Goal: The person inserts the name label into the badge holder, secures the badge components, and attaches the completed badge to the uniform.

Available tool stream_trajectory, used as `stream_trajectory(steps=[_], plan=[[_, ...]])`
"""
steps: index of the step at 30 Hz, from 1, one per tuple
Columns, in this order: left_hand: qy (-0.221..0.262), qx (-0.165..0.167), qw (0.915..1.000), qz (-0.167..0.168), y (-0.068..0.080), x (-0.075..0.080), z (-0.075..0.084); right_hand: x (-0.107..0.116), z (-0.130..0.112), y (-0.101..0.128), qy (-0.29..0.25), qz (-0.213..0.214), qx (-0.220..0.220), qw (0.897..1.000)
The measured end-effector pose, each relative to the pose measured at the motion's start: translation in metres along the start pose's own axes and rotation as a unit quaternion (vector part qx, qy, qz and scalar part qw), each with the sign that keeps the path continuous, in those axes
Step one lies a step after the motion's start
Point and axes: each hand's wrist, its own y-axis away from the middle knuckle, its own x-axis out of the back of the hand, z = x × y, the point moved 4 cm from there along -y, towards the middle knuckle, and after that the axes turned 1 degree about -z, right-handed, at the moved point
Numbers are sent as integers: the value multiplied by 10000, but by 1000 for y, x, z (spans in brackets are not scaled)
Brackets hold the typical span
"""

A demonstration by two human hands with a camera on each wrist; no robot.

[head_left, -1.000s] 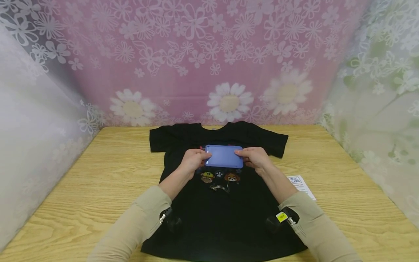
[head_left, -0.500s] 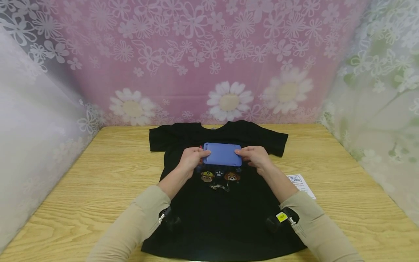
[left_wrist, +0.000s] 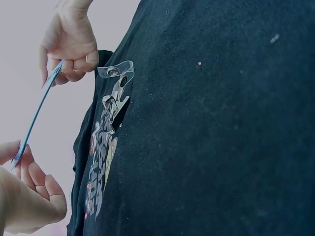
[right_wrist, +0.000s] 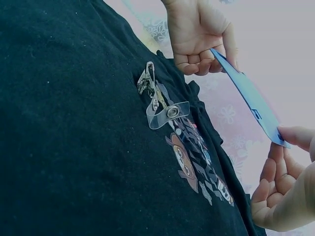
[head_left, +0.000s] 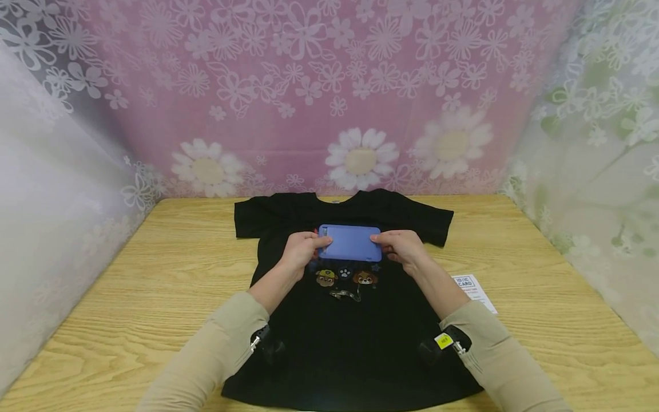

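A flat blue card holder point(head_left: 350, 242) hangs level just above the chest of a black T-shirt point(head_left: 350, 343) spread on the table. My left hand point(head_left: 309, 246) pinches its left short edge and my right hand point(head_left: 396, 246) pinches its right short edge. In the left wrist view the blue card holder point(left_wrist: 37, 115) shows edge-on between my left hand point(left_wrist: 29, 196) and my right hand point(left_wrist: 69, 46). A metal clip with a clear strap point(head_left: 346, 295) lies loose on the shirt below the cartoon print; the clip point(right_wrist: 157, 98) also shows in the right wrist view.
A white printed card point(head_left: 473, 292) lies on the wooden table point(head_left: 154, 286) just right of the shirt. Floral curtains point(head_left: 329, 97) close in the table at the back and on both sides.
The card holder, held by both hands, has shifted slightly up and away from me. The clip and the shirt have not moved.
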Motion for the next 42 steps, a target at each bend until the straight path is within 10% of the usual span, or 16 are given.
stream_trajectory(steps=[26, 42], plan=[[-67, -82, 9999, 97, 1, 0, 0, -3, 0, -1, -192, -112, -12, 9998], [-272, -13, 9970, -721, -4, 7, 3, 7, 3, -5, 49, -99, -136, 9998]])
